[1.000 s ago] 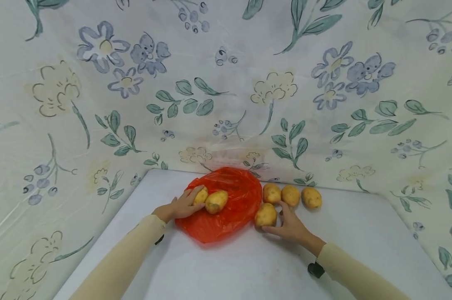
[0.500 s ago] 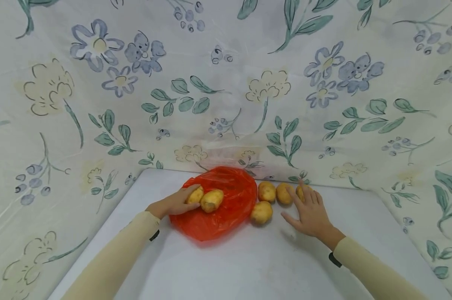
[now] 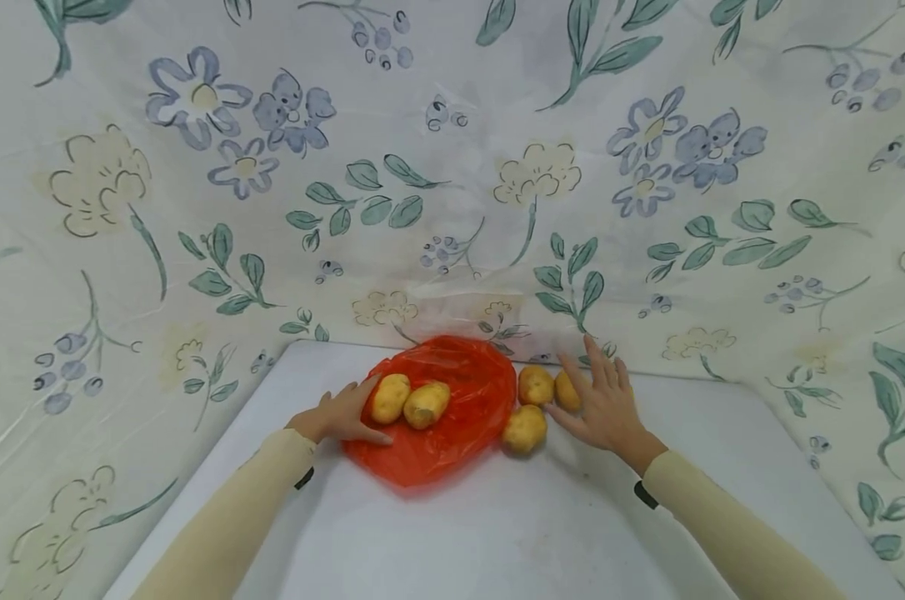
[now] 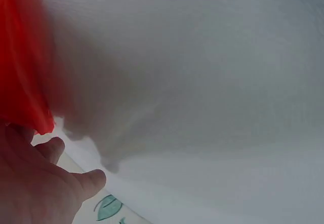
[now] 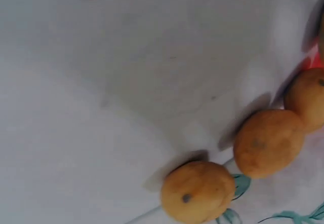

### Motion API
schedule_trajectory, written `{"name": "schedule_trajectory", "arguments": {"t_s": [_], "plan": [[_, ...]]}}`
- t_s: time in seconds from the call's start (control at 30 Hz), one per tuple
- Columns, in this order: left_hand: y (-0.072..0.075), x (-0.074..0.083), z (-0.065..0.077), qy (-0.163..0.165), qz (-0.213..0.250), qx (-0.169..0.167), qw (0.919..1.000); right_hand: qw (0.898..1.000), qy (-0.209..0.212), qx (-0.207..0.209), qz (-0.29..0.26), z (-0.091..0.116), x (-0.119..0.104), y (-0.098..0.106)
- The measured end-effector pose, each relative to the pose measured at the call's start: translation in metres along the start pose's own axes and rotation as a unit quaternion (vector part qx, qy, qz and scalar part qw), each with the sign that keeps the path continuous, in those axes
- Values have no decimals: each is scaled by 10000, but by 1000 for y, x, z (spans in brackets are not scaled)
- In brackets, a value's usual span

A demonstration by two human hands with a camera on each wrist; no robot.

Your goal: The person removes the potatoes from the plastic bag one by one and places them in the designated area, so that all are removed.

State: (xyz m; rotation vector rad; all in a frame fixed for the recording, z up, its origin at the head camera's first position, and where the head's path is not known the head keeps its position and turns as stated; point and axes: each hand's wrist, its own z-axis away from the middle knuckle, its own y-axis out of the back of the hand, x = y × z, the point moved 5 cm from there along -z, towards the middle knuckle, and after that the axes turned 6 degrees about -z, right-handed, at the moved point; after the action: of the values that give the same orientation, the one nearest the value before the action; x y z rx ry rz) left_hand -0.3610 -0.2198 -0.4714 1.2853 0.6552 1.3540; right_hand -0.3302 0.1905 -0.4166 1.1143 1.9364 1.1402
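Observation:
On a crumpled red plastic bag [image 3: 482, 404] lie two potatoes, a left potato [image 3: 390, 398] and a right potato [image 3: 427, 406]. My left hand [image 3: 345, 412] is at the bag's left edge, beside the left potato, with thumb and fingers spread. The left wrist view shows its fingers [image 4: 91, 183] extended by the red plastic. My right hand [image 3: 605, 410] is spread above the back row of potatoes, holding nothing. It partly hides a middle potato [image 3: 567, 392] and nearly covers the rightmost potato [image 5: 197, 191], which shows whole in the right wrist view.
Right of the bag sit a back potato [image 3: 536, 385] and a front potato [image 3: 525, 430]. Everything rests on a white table [image 3: 452, 542]. A floral sheet [image 3: 452, 250] rises behind its far edge and along the sides.
My right hand has left the front potato, moved right, then slightly back left over the back row. My left hand has come off the left potato and shifted left, exposing it.

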Motion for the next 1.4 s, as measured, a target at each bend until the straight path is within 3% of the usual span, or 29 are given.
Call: {"name": "schedule_trajectory", "arguments": {"t_s": [0.2, 0.6, 1.1, 1.4], "plan": [[-5, -5, 1, 157, -66, -132, 9998, 9991, -93, -424, 17, -20, -21, -11], [-8, -3, 3, 550, -337, -530, 9965, 9967, 253, -769, -102, -49, -67, -30], [-6, -3, -5, 492, -403, -471, 9969, 9908, 231, -1332, -48, -69, -106, -62], [-7, -6, -8, 518, -439, -459, 9966, 9862, 498, -1548, -306, -75, -131, -82]]}}
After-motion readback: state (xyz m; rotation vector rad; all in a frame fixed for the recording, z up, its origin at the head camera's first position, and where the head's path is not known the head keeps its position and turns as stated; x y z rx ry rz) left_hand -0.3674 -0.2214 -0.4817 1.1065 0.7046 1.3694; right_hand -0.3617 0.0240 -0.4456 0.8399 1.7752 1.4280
